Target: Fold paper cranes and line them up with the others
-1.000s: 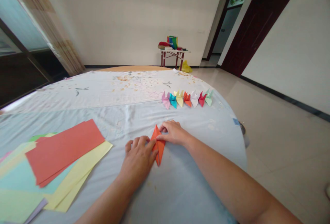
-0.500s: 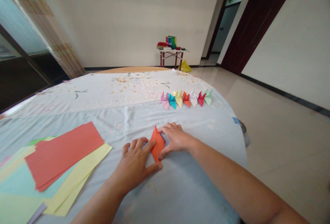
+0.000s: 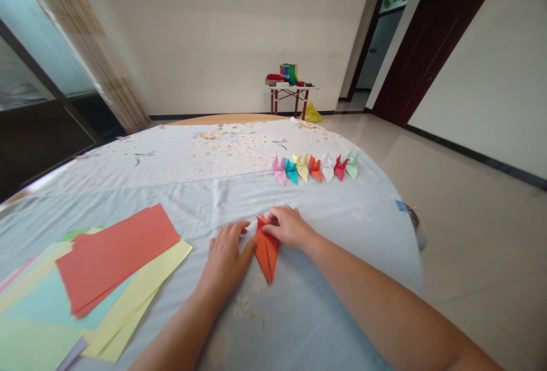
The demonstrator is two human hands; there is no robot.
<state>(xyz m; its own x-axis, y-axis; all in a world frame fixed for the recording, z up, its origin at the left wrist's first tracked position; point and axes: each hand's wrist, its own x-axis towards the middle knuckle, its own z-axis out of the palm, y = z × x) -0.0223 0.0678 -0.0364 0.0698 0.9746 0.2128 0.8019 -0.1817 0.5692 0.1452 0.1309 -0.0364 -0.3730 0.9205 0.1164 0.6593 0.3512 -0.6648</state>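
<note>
A folded piece of orange origami paper (image 3: 268, 254) lies on the blue tablecloth in front of me, its long split point towards me. My right hand (image 3: 288, 227) pinches its upper right part between thumb and fingers, which hide some of the top. At the left edge, the thumb of my left hand (image 3: 228, 251) touches the paper. That hand's other fingers rest on the cloth, apart from the thumb. Beyond both hands stands a row of several folded paper cranes (image 3: 315, 169) in pink, blue, yellow, orange, white, red and pale green.
Coloured paper sheets (image 3: 117, 257) are stacked at the left, red uppermost. The round table's cloth (image 3: 205, 197) has a white floral far section. Against the wall, a small table (image 3: 294, 88) carries a colourful bag and boxes. A yellow bag (image 3: 313, 113) sits beside it on the floor.
The orange paper now has its split point directed at me, and my right hand has shifted to its upper end. My left hand has come off the paper's middle to its left edge.
</note>
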